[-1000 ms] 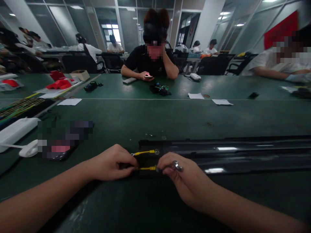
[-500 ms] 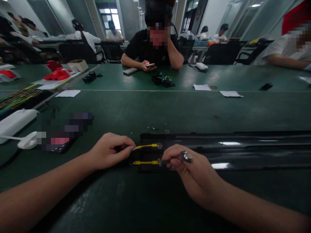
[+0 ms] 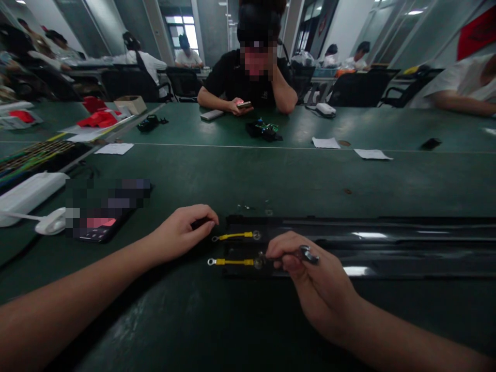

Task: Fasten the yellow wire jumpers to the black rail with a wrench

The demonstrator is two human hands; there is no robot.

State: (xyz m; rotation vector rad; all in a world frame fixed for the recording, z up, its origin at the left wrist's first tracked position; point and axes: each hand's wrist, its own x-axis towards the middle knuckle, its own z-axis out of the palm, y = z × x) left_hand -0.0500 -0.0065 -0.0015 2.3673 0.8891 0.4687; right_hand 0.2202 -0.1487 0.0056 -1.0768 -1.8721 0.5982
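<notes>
Two short yellow cables with ring terminals, the upper cable (image 3: 237,236) and the lower cable (image 3: 234,262), lie over the left end of a long glossy black panel (image 3: 372,250). Each reaches a round metal fitting at its right end. Their left rings stick out past the panel's edge. My left hand (image 3: 190,231) is just above and left of the upper cable, apart from it, fingers curled with nothing visible in them. My right hand (image 3: 314,281) grips a small metal wrench (image 3: 309,254). One shiny end shows above the knuckles; the other points at the lower fitting, partly hidden by fingers.
Left of my arm lie a phone (image 3: 112,214), a white charger (image 3: 52,221) and a white power strip (image 3: 34,197). Small bits (image 3: 246,206) are scattered behind the panel. Across the green table sits a person (image 3: 251,82) holding a phone, with a black device (image 3: 264,130) in front.
My left hand has let go of the upper cable's ring end and lifted slightly away. My right hand stays by the lower fitting with the wrench. The whole view has shifted slightly.
</notes>
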